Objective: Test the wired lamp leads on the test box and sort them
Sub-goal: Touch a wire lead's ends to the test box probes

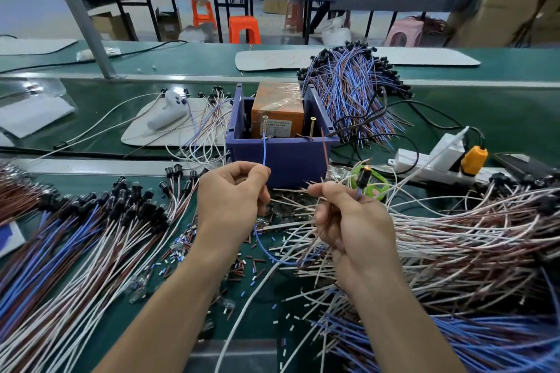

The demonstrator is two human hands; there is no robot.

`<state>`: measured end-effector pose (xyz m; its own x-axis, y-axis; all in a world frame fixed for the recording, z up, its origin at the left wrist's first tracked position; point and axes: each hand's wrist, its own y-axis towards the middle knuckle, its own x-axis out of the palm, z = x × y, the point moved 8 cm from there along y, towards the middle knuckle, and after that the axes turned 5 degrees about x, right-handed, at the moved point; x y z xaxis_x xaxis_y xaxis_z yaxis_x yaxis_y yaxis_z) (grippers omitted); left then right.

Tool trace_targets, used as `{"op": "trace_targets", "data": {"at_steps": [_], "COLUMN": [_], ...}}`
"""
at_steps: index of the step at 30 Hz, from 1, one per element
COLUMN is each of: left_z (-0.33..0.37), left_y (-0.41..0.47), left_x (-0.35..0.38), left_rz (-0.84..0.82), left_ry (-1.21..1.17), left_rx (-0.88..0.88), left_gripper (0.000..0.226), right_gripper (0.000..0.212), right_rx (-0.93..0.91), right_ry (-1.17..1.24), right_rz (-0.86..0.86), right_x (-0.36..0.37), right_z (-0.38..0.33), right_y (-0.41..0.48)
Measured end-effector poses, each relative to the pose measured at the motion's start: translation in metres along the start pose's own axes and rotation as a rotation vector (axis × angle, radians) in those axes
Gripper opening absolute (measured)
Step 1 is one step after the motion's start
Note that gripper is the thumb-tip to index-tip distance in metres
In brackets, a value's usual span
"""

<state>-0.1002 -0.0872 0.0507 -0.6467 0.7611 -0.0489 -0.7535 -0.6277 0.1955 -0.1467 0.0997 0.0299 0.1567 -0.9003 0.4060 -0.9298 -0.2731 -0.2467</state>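
Green-matted workbench in a factory hall; more benches and orange stools behind.

Head view:
- Test box: a blue bin at mid-surface holding an orange taped unit. Two screws stand at its near rim, the left screw and the right screw.
- Left hand: fingers curled, thumb and forefinger pinching the blue lead, which runs straight up to the left screw. Its slack loops down between the hands.
- Right hand: fingers curled, thumb and forefinger pinching the brown lead, which rises toward the right screw. Contact cannot be confirmed.
- Black lamp holder: sticks up from the right hand's fingers, with an orange glow at its tip.
- Sorted leads: fanned along the left edge, black holders inward.
- Loose tangle of leads: fills the right edge and near right corner.
- Third bundle: heaped behind the test box.
- White power strip with an orange plug: right of the box.
- Cut insulation bits: scattered under the wrists.
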Motion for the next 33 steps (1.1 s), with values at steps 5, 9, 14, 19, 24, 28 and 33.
{"op": "trace_targets", "data": {"at_steps": [5,9,14,19,24,28,33], "left_z": [0.009,0.016,0.040,0.046,0.057,0.055,0.042], "left_y": [-0.009,-0.023,-0.033,-0.038,-0.050,-0.072,-0.107], "left_x": [0.008,0.032,0.038,0.034,0.036,0.052,0.080], "left_rz": [-0.070,-0.287,-0.381,-0.304,-0.330,-0.584,-0.761], "left_ry": [-0.057,-0.198,-0.267,-0.191,-0.047,0.359,0.541], "left_rx": [-0.028,-0.105,-0.061,-0.082,-0.072,0.015,-0.013], "left_gripper": [0.018,0.023,0.023,0.034,0.033,0.020,0.022], "right_gripper": [0.035,0.039,0.040,0.027,0.040,0.039,0.047], "right_rx": [0.067,0.161,0.185,0.105,0.020,0.005,-0.063], "right_ry": [-0.078,-0.149,-0.138,-0.171,-0.184,-0.408,-0.841], "right_rz": [-0.110,-0.214,-0.236,-0.331,-0.264,-0.129,0.206], "right_x": [0.008,0.021,0.018,-0.008,-0.078,-0.136,-0.199], "right_z": [0.000,0.000,-0.007,-0.026,-0.068,-0.102,-0.139], "right_y": [-0.015,-0.026,-0.041,-0.071,-0.100,-0.117,-0.123]}}
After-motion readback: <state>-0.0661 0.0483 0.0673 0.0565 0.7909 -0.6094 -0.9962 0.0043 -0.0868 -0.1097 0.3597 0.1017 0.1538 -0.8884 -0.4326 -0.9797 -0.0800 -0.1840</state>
